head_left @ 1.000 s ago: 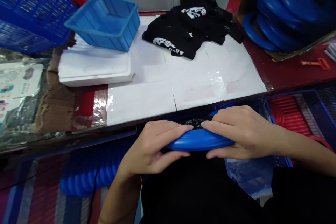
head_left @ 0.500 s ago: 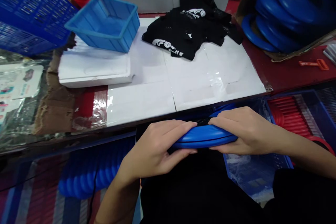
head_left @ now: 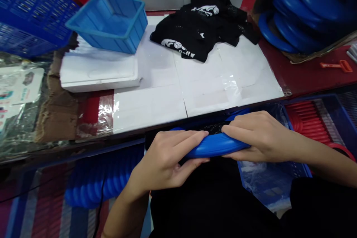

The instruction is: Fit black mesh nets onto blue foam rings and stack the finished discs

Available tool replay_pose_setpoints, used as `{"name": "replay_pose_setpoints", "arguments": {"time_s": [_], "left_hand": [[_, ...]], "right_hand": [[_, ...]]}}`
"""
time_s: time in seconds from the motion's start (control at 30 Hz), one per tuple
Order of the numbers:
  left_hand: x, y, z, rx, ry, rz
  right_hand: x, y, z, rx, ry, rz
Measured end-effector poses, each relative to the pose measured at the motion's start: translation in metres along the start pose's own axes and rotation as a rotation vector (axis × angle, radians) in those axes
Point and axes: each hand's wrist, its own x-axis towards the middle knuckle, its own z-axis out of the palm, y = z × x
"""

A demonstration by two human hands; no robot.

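A blue plastic ring (head_left: 214,145) lies edge-on just below the table's front edge, above my lap. My left hand (head_left: 167,158) grips its left part, fingers over the top and thumb underneath. My right hand (head_left: 258,135) grips its right part the same way. A strip of black mesh fabric (head_left: 212,128) shows on top of the ring between my fingertips.
On the white-papered table (head_left: 195,93) lie a pile of black printed fabric (head_left: 200,31), a light blue bin (head_left: 108,20) on a white foam slab, and a dark blue basket (head_left: 25,11). Stacked blue rings (head_left: 304,3) fill a box at right. Red rings (head_left: 306,119) fill a crate; blue rings (head_left: 95,182) lie lower left.
Both hands have shifted slightly on the ring and its near edge has tipped a little; the left thumb has curled further under it. The view has moved a little.
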Motion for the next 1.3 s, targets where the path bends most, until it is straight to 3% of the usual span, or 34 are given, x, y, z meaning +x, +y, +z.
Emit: {"name": "replay_pose_setpoints", "arguments": {"time_s": [0.27,0.43,0.87,1.0,1.1,1.17,1.2,1.23,1.3], "left_hand": [[-0.004,-0.006,0.011,0.097,0.019,-0.037],[-0.005,-0.006,0.019,0.133,-0.031,-0.103],[-0.001,0.000,0.039,0.111,0.061,0.008],[-0.002,-0.009,0.034,-0.064,0.059,-0.016],[-0.045,-0.030,0.025,-0.386,0.177,-0.166],[-0.094,-0.051,0.022,-0.648,0.391,-0.260],[-0.121,-0.063,0.022,-0.740,0.404,-0.346],[-0.146,-0.076,0.024,-0.775,0.365,-0.477],[-0.185,-0.102,0.034,-0.546,0.268,-0.959]], "right_hand": [[-0.005,0.007,0.022,-0.083,0.098,0.035],[-0.009,0.009,0.036,-0.085,0.121,0.049],[-0.007,-0.017,0.025,-0.142,0.208,0.030],[-0.012,-0.018,0.020,-0.147,0.220,0.059],[-0.028,-0.003,0.008,-0.039,0.310,0.181],[-0.042,0.018,0.002,0.120,0.406,0.348],[-0.047,0.032,0.002,0.208,0.470,0.448],[-0.051,0.046,0.003,0.307,0.559,0.550],[-0.052,0.077,0.012,0.555,0.805,0.694]]}}
